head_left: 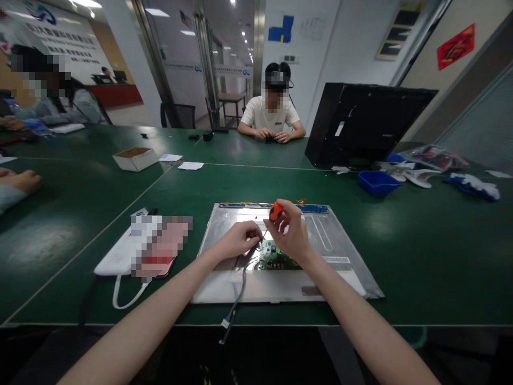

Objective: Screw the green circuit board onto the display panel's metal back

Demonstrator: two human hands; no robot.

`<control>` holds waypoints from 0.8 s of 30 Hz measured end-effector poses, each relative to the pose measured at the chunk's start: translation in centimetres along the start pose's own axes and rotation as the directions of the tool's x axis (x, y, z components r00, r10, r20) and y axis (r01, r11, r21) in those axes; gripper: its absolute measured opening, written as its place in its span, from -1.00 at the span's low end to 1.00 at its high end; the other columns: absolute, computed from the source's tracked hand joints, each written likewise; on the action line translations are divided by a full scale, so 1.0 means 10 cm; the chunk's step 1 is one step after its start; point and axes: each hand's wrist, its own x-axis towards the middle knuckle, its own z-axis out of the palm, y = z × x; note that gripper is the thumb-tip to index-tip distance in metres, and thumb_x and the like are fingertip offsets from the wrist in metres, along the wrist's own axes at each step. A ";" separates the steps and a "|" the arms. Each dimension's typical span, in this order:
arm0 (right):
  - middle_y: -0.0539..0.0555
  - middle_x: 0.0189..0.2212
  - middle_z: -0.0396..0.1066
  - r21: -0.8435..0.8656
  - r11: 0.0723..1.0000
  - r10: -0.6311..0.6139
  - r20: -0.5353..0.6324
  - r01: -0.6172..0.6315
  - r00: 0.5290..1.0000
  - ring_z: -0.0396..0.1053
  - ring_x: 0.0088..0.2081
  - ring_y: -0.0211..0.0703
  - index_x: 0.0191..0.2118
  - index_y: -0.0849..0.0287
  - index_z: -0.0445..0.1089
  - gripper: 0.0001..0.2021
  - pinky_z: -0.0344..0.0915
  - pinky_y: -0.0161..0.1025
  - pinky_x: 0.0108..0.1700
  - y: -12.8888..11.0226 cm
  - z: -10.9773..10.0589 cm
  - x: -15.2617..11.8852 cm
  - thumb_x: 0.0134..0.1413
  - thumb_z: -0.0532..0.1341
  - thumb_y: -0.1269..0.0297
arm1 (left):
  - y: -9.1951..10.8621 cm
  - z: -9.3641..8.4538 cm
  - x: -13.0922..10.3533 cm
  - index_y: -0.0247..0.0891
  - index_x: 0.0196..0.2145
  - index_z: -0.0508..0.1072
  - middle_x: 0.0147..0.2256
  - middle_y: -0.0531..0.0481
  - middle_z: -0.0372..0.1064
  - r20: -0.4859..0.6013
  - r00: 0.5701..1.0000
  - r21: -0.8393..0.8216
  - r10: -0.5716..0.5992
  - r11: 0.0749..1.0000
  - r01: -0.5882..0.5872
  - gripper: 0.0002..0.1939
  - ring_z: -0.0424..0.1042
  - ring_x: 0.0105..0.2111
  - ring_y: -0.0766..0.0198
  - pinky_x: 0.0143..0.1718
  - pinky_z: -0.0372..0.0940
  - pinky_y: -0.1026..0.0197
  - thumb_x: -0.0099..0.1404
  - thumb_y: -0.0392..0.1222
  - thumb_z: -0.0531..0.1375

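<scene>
A flat silver metal panel (224,230) lies on the green table, with a green circuit board (272,259) at its middle. My right hand (290,230) grips an orange and black screwdriver (276,212), its thin shaft slanting down to the board's upper left corner. Beside that tip, my left hand (242,238) has its fingers pinched together at the board's edge; what they hold is too small to make out. A grey cable (242,286) runs from near the board over the panel's front edge, its connectors hanging past the table edge.
Left of the panel lie a white power bank (120,251) and a pink phone (168,246). Farther back are an open white box (136,159), a blue tray (378,182), a large black monitor (366,125) and gloves (473,186). People sit across and at the left.
</scene>
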 end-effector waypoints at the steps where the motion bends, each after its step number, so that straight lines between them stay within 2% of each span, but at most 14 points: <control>1: -0.13 -0.43 0.28 -0.003 1.000 -0.004 0.002 0.004 1.000 0.32 -0.55 -0.34 0.18 -0.01 0.02 -0.49 0.20 -0.41 -0.59 -0.01 0.00 0.00 0.19 0.22 0.32 | 0.00 0.00 0.00 -0.30 -0.33 0.51 -0.36 -0.02 0.44 0.003 1.000 -0.002 0.006 1.000 -0.006 -0.85 0.39 -0.35 0.24 -0.28 0.27 0.24 0.15 -0.40 0.16; 7: -0.10 -0.38 0.31 0.010 0.999 -0.035 0.037 0.035 0.999 0.33 -0.54 -0.35 0.20 -0.02 0.02 -0.48 0.21 -0.40 -0.58 -0.03 0.00 0.00 0.19 0.20 0.36 | 0.00 0.02 0.02 -0.31 -0.32 0.50 -0.37 -0.01 0.43 0.013 1.000 -0.008 -0.014 1.000 0.014 -0.84 0.37 -0.36 0.26 -0.31 0.25 0.26 0.17 -0.41 0.14; 14: -0.10 -0.39 0.30 0.009 1.000 0.005 0.019 -0.006 1.000 0.30 -0.54 -0.35 0.21 -0.02 0.00 -0.45 0.20 -0.41 -0.59 0.01 0.01 0.00 0.18 0.22 0.35 | -0.04 0.03 0.01 -0.31 -0.30 0.51 -0.37 0.00 0.43 0.015 1.000 0.000 0.021 1.000 -0.021 -0.83 0.37 -0.36 0.27 -0.31 0.25 0.25 0.16 -0.41 0.16; 24: 0.02 -0.21 0.36 0.014 0.996 -0.091 0.030 0.090 0.995 0.30 -0.52 -0.37 0.24 0.00 0.03 -0.43 0.26 -0.39 -0.58 -0.05 0.02 0.00 0.18 0.21 0.44 | -0.05 0.05 0.00 -0.29 -0.27 0.49 -0.31 -0.03 0.45 0.006 1.000 -0.011 0.015 1.000 -0.015 -0.82 0.40 -0.31 0.23 -0.24 0.29 0.21 0.19 -0.39 0.14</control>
